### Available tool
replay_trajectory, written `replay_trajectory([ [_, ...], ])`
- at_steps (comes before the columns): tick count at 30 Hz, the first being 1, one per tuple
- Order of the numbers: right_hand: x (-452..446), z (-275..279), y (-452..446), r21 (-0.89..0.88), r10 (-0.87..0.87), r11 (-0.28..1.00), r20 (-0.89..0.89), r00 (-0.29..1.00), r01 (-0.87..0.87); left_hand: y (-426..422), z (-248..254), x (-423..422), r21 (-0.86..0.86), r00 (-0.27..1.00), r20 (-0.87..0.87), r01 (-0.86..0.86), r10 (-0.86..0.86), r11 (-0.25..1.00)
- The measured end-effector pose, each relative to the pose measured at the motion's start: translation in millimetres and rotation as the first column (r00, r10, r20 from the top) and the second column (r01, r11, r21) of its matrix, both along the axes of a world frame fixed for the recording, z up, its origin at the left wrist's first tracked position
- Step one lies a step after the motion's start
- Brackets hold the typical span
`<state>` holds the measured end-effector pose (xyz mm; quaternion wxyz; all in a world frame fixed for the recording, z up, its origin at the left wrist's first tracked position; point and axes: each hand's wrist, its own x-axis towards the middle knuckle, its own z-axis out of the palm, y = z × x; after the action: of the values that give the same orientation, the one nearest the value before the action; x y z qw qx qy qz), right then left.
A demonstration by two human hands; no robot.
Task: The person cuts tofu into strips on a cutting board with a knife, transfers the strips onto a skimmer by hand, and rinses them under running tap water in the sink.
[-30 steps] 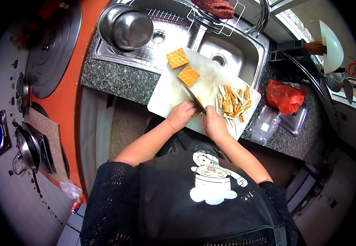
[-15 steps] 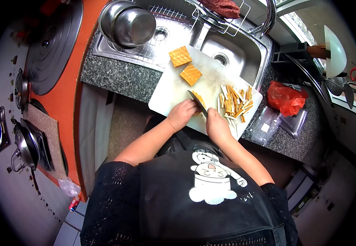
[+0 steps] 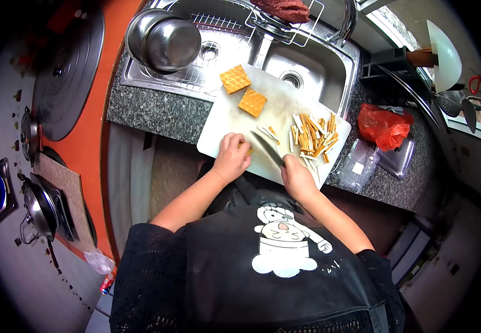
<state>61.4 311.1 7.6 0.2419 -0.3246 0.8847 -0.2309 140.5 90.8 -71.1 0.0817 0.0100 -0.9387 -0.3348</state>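
Note:
My right hand (image 3: 298, 176) grips a kitchen knife (image 3: 270, 149) by its handle, the blade pointing up and left over the white cutting board (image 3: 210, 130). My left hand (image 3: 232, 157) is closed, fingers curled, on a piece of golden-skinned tofu (image 3: 246, 147) that is mostly hidden. A few cut slices (image 3: 270, 132) lie beside the blade, apart from my left hand. Toward the board's far side are two whole squares of scored golden tofu, one upper (image 3: 235, 79) and one lower (image 3: 252, 103). A pile of tofu strips (image 3: 315, 136) with white insides occupies the right side.
The board overlaps the front of a steel double sink (image 3: 337, 83). Metal bowls (image 3: 172, 45) sit at its left. Right of the board are a red plastic bag (image 3: 383, 126) and a clear plastic package (image 3: 358, 166). A knife rack (image 3: 387, 65) stands at the far right.
My left hand has moved left, away from the blade, with the tofu piece. The knife has come apart from it, leaving cut slices by the blade. The view has shifted slightly.

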Motion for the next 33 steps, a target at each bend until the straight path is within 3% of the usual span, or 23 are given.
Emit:
replay_trajectory([
  [4, 10.1, -8.6, -1.2, 0.056, -0.045, 0.998, 0.111, 0.993, 0.039, -19.9, 2.8, 6.4, 0.042, 0.998, 0.018, -0.056, 0.055, 0.998],
  [10, 2.2, -17.0, 20.1, 0.052, -0.288, 0.957, 0.025, 0.957, 0.286, 17.6, -2.7, -27.7, 0.110, 0.986, -0.053, 0.163, -0.158, 0.980],
  [14, -7.1, -9.8, 26.8, -0.006, -0.242, 0.970, 0.031, 0.970, 0.243, 26.8, -0.3, -39.1, 0.153, 0.984, -0.071, 0.170, -0.161, 0.974],
  [17, -9.4, 5.7, 17.9, 0.110, -0.166, 0.981, 0.029, 0.986, 0.162, 23.6, -2.7, -40.5, 0.100, 0.971, -0.194, 0.162, -0.141, 0.982],
  [20, -4.1, 9.0, 14.3, 0.081, -0.114, 0.990, -0.005, 0.993, 0.114, 23.3, -8.4, -44.8, 0.109, 0.962, -0.155, 0.244, -0.226, 0.964],
  [24, -0.2, 21.9, 7.4, 0.146, -0.110, 0.984, 0.026, 0.994, 0.105, 24.4, -19.4, -43.7, 0.050, 0.958, -0.186, 0.233, -0.221, 0.971],
  [30, 0.5, -1.7, -9.9, 0.204, -0.127, 0.971, 0.015, 0.992, 0.122, 22.7, -19.6, -43.3, 0.054, 0.961, -0.169, 0.231, -0.219, 0.972],
  [33, 0.7, -24.3, -1.2, 0.053, -0.140, 0.988, -0.045, 0.989, 0.142, 20.5, -18.1, -43.3, 0.054, 0.960, -0.168, 0.235, -0.224, 0.970],
])
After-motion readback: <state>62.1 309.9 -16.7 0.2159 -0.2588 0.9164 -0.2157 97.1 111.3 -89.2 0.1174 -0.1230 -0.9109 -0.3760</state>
